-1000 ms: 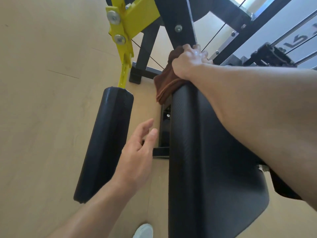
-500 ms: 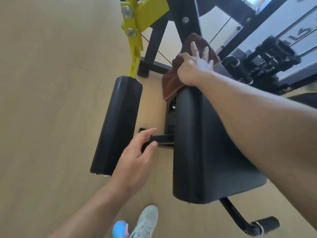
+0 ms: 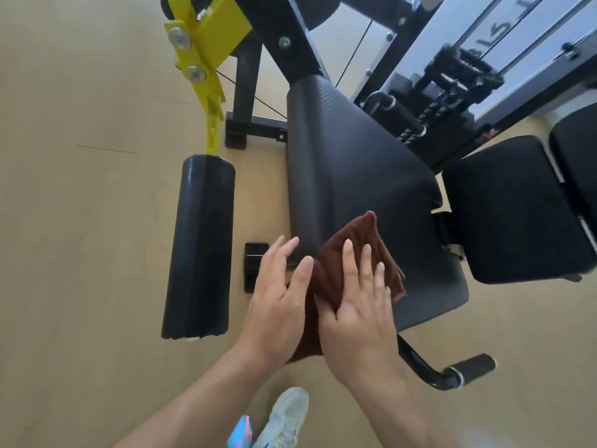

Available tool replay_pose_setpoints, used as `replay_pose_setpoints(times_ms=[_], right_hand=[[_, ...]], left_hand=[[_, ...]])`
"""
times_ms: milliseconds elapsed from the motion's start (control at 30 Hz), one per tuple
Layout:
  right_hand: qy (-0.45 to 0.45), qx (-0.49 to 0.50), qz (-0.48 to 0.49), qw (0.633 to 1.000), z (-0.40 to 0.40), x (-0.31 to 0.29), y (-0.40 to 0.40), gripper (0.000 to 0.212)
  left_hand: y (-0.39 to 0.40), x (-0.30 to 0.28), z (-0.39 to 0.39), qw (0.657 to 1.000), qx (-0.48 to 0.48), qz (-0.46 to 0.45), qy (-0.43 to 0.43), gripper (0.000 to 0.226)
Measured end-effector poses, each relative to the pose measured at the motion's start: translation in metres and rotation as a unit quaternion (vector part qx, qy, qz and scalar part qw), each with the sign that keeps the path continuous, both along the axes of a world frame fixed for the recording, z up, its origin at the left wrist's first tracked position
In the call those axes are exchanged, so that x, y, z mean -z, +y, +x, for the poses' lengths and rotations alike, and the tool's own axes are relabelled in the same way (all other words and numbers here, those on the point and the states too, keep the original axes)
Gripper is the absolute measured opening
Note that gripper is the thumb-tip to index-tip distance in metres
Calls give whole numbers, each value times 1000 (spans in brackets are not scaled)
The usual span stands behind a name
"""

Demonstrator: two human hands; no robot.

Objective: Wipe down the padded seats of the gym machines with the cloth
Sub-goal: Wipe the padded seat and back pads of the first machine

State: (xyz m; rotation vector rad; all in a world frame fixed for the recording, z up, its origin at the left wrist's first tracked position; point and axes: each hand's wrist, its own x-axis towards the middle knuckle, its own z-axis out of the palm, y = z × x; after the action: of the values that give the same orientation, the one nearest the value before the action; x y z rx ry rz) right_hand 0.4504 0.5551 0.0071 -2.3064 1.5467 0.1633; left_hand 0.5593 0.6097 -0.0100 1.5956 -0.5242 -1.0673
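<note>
Both hands were at the near left corner of the padded seat (image 3: pixel 352 163), side by side, forearms coming up from the bottom of the frame. Right hand (image 3: pixel 358 305) lay palm-down and flat on the brown cloth (image 3: pixel 355 244), fingers straight and slightly spread, pressing it onto the pad; no pinch, no curl. Left hand (image 3: pixel 277 299) was just beside it, palm angled inward, fingers extended and loosely apart, thumb side touching the cloth's left edge. Can't tell if that thumb was tucked under the fabric.

Cloth was bunched and folded, upper part on the seat surface, lower part draped over the seat's left edge and hanging between the two hands. The seat was black with a textured cover, tilted in this view and narrowing toward the frame.

Black foam roller pad (image 3: pixel 200 247) sat left of the seat, apart from it, on a yellow bracket (image 3: pixel 206 50). A second black pad (image 3: pixel 510 208) was right of the seat. A curved handle (image 3: pixel 465 371) stuck out below the seat's near edge. One pale sneaker (image 3: pixel 284 418) showed on the wood floor (image 3: pixel 80 221).
</note>
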Motion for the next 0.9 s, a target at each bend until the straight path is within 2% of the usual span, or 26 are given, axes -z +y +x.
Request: replay_pose_setpoints(times_ms=[133,233,400,533,633,900], right_hand=[[-7,81,19,996,43,1,-51,86],[3,104,13,994,83,3,-95,96],[15,87,-14,996,121,6,-135,97],[-2,52,-55,997,137,10,-153,88],[-11,26,-71,997,159,12,-176,83],[7,10,-68,998,242,11,-258,88]], left_hand=[[-13,7,9,999,-13,-11,41,63],[-34,9,20,997,-33,-28,70,66],[-71,8,28,994,-73,-33,74,75],[-80,15,32,994,-82,-28,59,79],[-73,21,40,995,-89,-19,44,76],[-43,32,36,994,-86,16,66,75]])
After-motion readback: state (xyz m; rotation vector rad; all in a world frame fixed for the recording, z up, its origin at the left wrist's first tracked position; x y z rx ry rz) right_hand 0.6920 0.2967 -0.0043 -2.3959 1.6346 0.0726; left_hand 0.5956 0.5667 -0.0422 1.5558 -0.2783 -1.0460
